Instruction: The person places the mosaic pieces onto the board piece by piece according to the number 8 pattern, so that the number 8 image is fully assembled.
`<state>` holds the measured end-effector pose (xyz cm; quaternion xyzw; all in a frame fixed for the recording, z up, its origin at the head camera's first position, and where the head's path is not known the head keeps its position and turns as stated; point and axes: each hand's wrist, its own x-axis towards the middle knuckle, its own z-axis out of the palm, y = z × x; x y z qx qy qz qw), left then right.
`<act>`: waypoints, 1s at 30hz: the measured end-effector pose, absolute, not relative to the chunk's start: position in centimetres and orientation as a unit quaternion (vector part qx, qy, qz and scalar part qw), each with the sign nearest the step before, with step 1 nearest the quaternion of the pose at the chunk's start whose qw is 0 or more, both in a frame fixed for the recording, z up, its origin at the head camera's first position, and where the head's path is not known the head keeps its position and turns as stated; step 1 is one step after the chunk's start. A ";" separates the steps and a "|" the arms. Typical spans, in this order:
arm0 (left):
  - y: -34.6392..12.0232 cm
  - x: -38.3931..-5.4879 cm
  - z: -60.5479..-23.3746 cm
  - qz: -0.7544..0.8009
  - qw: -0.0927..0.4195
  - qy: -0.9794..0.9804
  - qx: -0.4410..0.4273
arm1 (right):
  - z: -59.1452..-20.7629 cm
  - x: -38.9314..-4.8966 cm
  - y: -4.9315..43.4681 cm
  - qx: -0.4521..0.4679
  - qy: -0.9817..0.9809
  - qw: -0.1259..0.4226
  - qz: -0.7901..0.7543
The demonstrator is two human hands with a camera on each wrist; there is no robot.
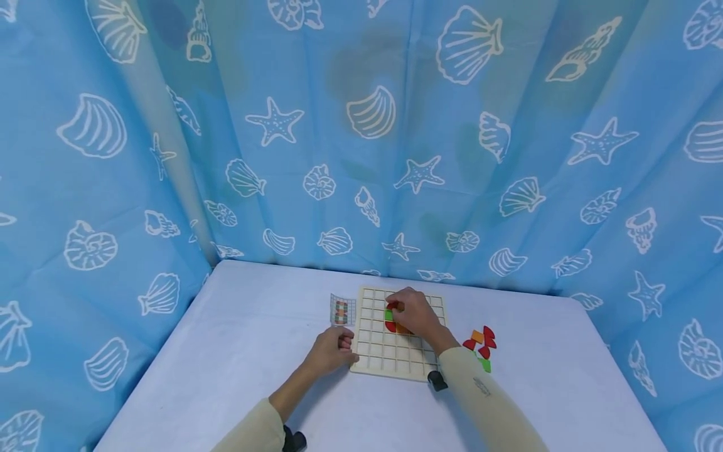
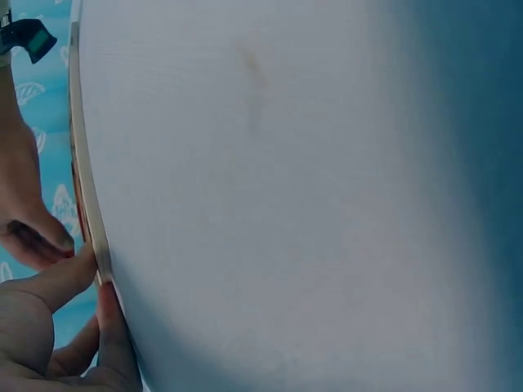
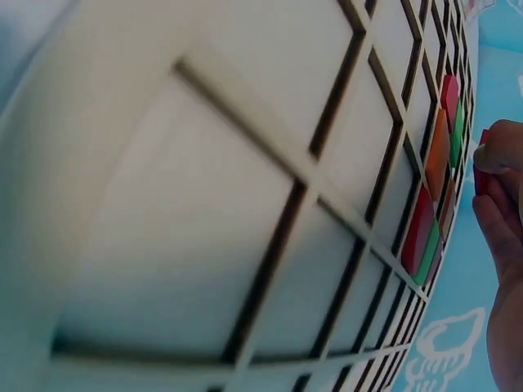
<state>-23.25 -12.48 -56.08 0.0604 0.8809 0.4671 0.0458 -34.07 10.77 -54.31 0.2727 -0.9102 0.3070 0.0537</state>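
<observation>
Grid board [image 1: 369, 345], edge pinched at eight o'clock by left hand [image 1: 329, 349]; red piece [image 3: 480, 180], pinched by right hand [image 1: 417, 312] over the board's twelve o'clock side; step apparently placement, next move likely calling for squared lowering.

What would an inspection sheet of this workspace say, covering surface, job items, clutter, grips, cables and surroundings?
Surface: white table; the left wrist view shows a faint brownish mark, cause unclear.
Job's things: grid board with colored pieces on it, partly hidden by a hand in the head view; pattern card beside its left edge; loose pieces in red, orange and green to its right.
Clutter: nothing seen.
Grips: left grip pinches the board's edge; right grip holds a red piece over the board.
Cables: nothing seen.
Surroundings: blue curtain with white shells and starfish, behind the table and along both sides.
</observation>
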 end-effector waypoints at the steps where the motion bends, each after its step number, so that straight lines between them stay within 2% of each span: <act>1: -12.4 -23.2 -56.1 0.466 0.046 0.882 0.058 | -54.5 -34.2 10.7 0.274 -0.909 0.057 0.308; 8: -12.3 -23.2 -56.3 0.465 0.051 0.882 0.053 | -55.0 -34.4 10.5 0.262 -0.916 0.061 0.297; 23: -12.1 -23.0 -56.2 0.459 0.050 0.886 0.048 | -55.1 -34.6 10.6 0.280 -0.924 0.022 0.260; 30: -12.3 -23.2 -56.2 0.458 0.053 0.886 0.044 | -54.9 -34.5 10.4 0.282 -0.925 0.022 0.253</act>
